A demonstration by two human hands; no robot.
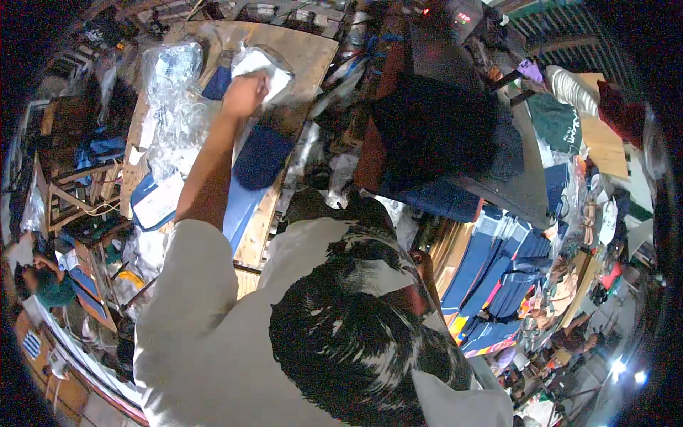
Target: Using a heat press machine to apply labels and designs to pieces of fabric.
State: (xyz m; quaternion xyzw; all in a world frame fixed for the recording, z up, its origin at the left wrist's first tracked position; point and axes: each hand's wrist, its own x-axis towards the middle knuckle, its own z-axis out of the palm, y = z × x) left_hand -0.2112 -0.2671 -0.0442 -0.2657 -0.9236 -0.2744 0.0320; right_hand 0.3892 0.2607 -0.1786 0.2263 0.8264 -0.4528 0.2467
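My left arm stretches forward over a wooden table (302,53). At its far side my left hand (245,94) is closed, fingers curled at the edge of a white packet (276,67) that looks wrapped in clear plastic. Beside the wrist lies dark blue folded cloth (262,156). A heap of crumpled clear plastic bags (171,107) covers the table to the left of my forearm. Near my elbow rests a blue and white flat packet (158,203). I cannot make out my right hand; my body and dark things hide that side.
A dark cloth (441,128) lies over a machine-like surface on the right. Stacked blue folded garments (491,270) stand below it. A green printed cloth (556,122) and cardboard (601,146) are at the far right. Another person (53,285) in green is at the left edge.
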